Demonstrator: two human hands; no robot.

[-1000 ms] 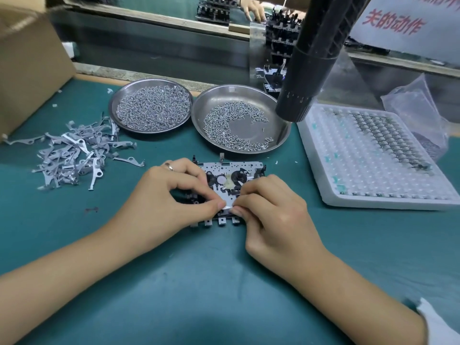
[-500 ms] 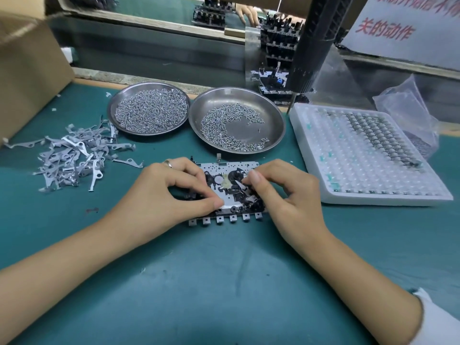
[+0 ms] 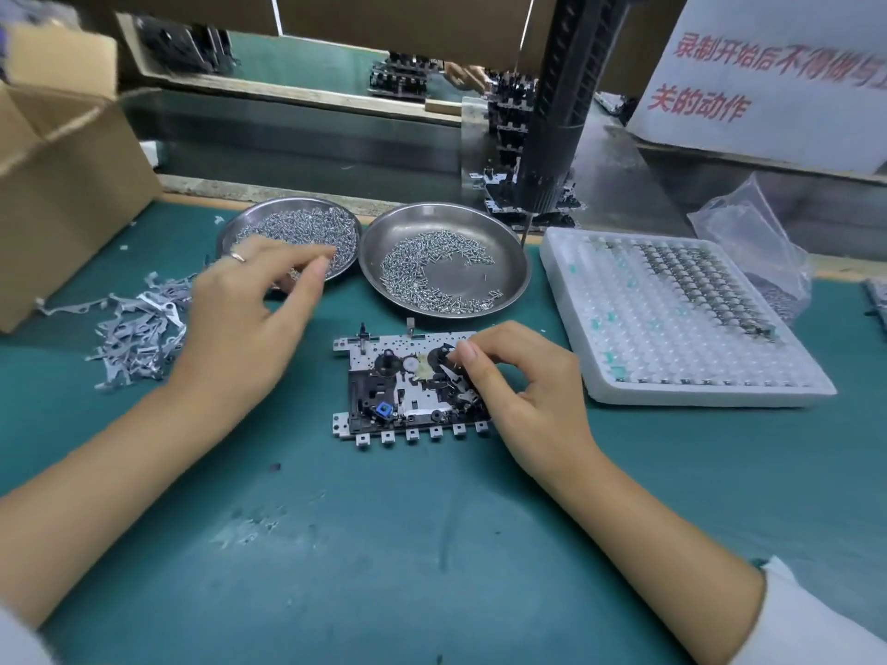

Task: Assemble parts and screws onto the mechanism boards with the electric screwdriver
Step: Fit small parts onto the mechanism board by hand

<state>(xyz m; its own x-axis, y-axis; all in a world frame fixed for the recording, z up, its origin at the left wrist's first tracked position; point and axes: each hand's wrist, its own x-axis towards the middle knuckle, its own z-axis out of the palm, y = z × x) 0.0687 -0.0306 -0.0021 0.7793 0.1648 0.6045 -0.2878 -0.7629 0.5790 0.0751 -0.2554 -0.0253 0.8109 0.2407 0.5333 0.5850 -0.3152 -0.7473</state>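
Note:
A mechanism board (image 3: 408, 381) lies flat on the green mat, a metal plate with black gears and a small blue part. My right hand (image 3: 523, 381) holds its right side with curled fingers, the index fingertip on a black gear. My left hand (image 3: 249, 319) hovers off the board with relaxed fingers, its fingertips over the near rim of the left screw dish (image 3: 288, 201); I see nothing held in it. The black electric screwdriver (image 3: 561, 117) hangs above the back of the bench, its bit pointing down behind the right dish (image 3: 456, 280).
Both steel dishes hold several small screws. A heap of grey metal levers (image 3: 139, 328) lies left, beside a cardboard box (image 3: 62, 184). A white tray (image 3: 696, 398) of small parts and a plastic bag (image 3: 758, 242) sit right. Stacked boards (image 3: 509, 136) stand behind.
My left hand has left the board and moved up-left to the left screw dish. My right hand stays on the board's right side. The camera view has tilted upward.

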